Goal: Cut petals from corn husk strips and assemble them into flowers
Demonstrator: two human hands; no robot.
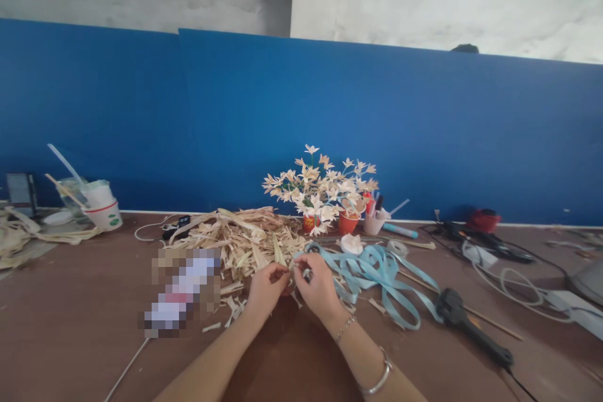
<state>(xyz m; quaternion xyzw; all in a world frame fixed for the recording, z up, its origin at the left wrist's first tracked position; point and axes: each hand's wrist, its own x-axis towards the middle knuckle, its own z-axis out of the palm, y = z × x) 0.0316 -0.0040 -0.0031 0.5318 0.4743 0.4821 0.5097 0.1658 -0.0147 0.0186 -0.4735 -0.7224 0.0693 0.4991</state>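
My left hand [267, 289] and my right hand [316, 282] meet fingertip to fingertip over the table, both closed in a pinch. Between them shows a small pale piece of dried husk [291, 266], mostly covered by the fingers. Just beyond my fingertips a greenish pointed husk [279, 251] stands up; whether I touch it cannot be told. Behind my left hand spreads a heap of dried husk strips [240, 235]. Loosely looped light blue ribbon [377, 270] lies to the right of my right hand.
Husk flowers [325, 188] rise from red pots [348, 222] at the back. A black glue gun-like tool [471, 326] with a cord lies right, near a thin stick [494, 323] and white cables [509, 282]. A blurred-out object [181, 292] and a white cup [104, 215] are left.
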